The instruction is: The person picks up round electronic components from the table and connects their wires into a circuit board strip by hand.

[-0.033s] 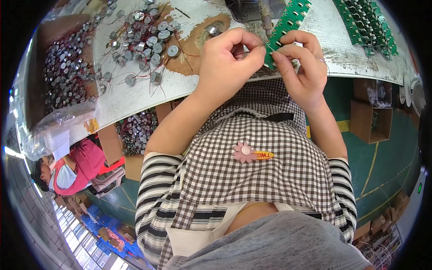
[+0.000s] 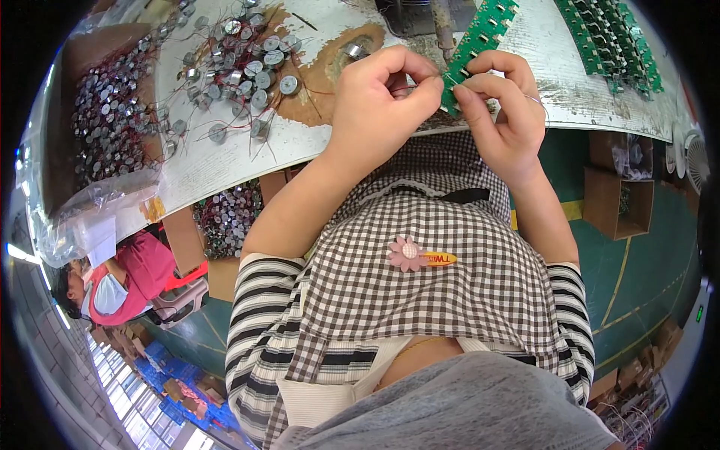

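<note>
My left hand (image 2: 386, 101) is closed in a pinch over the green circuit board (image 2: 484, 30), a bit of red wire showing inside its curled fingers. A thin pale wire (image 2: 448, 78) spans the short gap to my right hand (image 2: 506, 112), whose thumb and forefinger are pinched at its other end. The long narrow board lies slantwise on the table beneath the fingertips, its near end partly covered by them. Just left of my left hand sits a small round silver part (image 2: 355, 51), perhaps the one the wire belongs to; the link is hidden.
Many round metal parts with red leads (image 2: 259, 79) lie loose at left, beside a full carton (image 2: 56, 112). Stacked green boards (image 2: 611, 45) stand at far right. A metal rod (image 2: 442, 30) rises behind the hands. A seated person (image 2: 131, 281) is at left, below the white table (image 2: 217, 172).
</note>
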